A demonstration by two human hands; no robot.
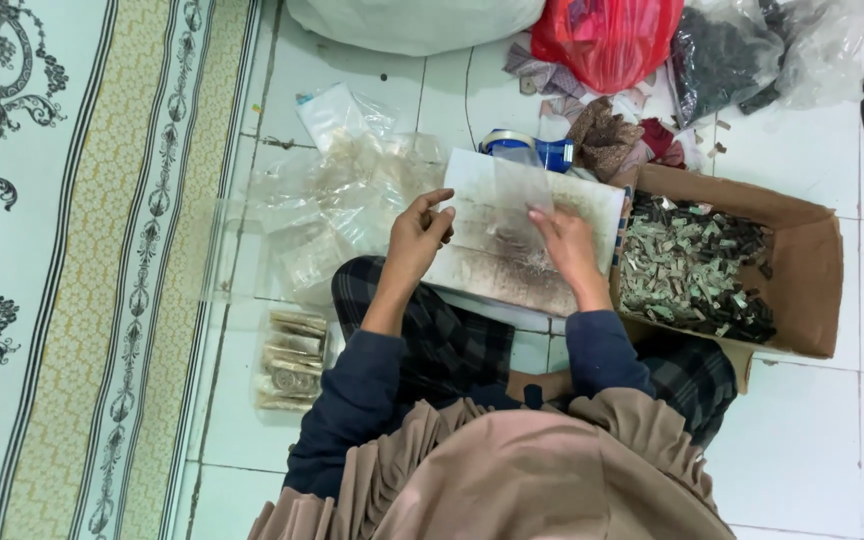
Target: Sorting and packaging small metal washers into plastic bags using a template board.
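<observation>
- Head view: I look down on my lap, where a white board (492,265) lies across my knees on the tiled floor (822,430).
- My left hand (419,238) is curled at the board's 9 o'clock edge, fingers half bent; I cannot tell what, if anything, it pinches.
- My right hand (564,245) lies fingers-down on the board, touching a small clear plastic bag (520,195) that stands up from the surface towards 12 o'clock.
- At 3 o'clock, just beside the board, a cardboard box (807,270) holds a heap of small dark and pale pieces.
- At 10 o'clock lies a loose pile of empty clear bags (342,195); at 8 o'clock, a stack of filled packets (292,360).
- At 12 o'clock lies a blue tape dispenser (527,148), with a red bag (607,35) beyond it.
</observation>
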